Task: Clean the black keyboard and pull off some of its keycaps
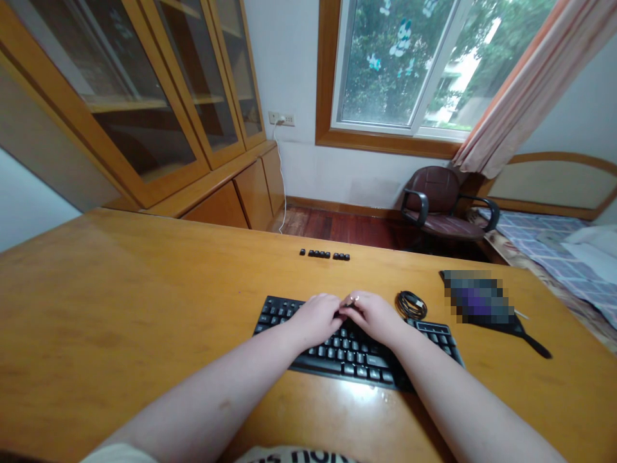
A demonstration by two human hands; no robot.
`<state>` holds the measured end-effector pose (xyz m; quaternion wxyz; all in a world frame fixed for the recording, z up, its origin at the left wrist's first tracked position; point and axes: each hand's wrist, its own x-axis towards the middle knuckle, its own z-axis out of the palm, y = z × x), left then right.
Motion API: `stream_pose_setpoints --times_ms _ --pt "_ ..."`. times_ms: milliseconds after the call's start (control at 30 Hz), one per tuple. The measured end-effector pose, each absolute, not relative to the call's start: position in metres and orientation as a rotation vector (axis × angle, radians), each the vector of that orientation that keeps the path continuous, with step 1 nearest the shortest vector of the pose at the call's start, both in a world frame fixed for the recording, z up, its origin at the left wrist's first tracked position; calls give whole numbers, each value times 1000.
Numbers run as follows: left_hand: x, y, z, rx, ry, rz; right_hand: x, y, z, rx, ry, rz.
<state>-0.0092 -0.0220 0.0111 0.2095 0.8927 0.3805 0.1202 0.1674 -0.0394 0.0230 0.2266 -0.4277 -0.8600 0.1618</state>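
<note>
A black keyboard (pixel 332 354) lies on the wooden desk, its back middle part covered by my hands. My left hand (pixel 318 318) rests over the upper rows with its fingers bent together toward the right. Close against it, my right hand (pixel 371 315), with a ring on one finger, is closed over the back edge. The fingertips of both hands meet around a small dark spot; what they pinch there is hidden. Behind the keyboard, several loose black keycaps (pixel 319 254) stand in a line, split into small groups.
A coiled black cable (pixel 411 305) sits behind the keyboard's right part. To its right lies a dark pouch (pixel 518 329) with a strap, partly blurred out. Beyond the desk (pixel 144 308) are a brown armchair (pixel 434 193), a bed (pixel 544 231) and a glass-fronted cabinet (pixel 207 164).
</note>
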Motion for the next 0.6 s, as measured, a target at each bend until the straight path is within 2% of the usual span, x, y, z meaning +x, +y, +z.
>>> stream_pose_setpoints --times_ms 200,600 --pt "-9 -21 11 2476 1036 346 171 -45 16 -1034 -2568 66" --pt "-9 -20 3 2478 1051 391 171 -40 11 -1415 -2152 504"
